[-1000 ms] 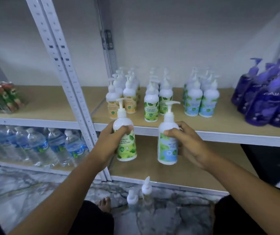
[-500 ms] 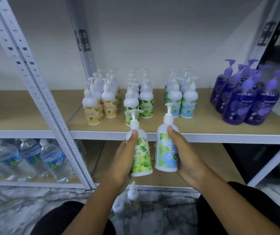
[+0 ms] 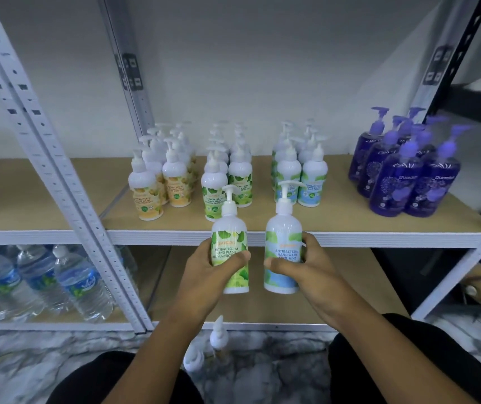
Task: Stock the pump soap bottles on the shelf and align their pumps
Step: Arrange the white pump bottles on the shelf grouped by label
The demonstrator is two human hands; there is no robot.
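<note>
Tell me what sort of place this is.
Likely a shop or stockroom: slotted metal shelving, pump soap bottles grouped by variety, bottled water lower left. The left hand holds a green-label bottle, the right hand a blue-label bottle.

Fingers point(image 3: 240, 256) now lower on both bottles point(image 3: 229, 228).

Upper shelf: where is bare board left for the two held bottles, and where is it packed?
Bare board: the wide gap between the blue-label rows and the purple bottles, the front strip ahead of those rows, and left of the orange-label rows. Packed: within each group.
</note>
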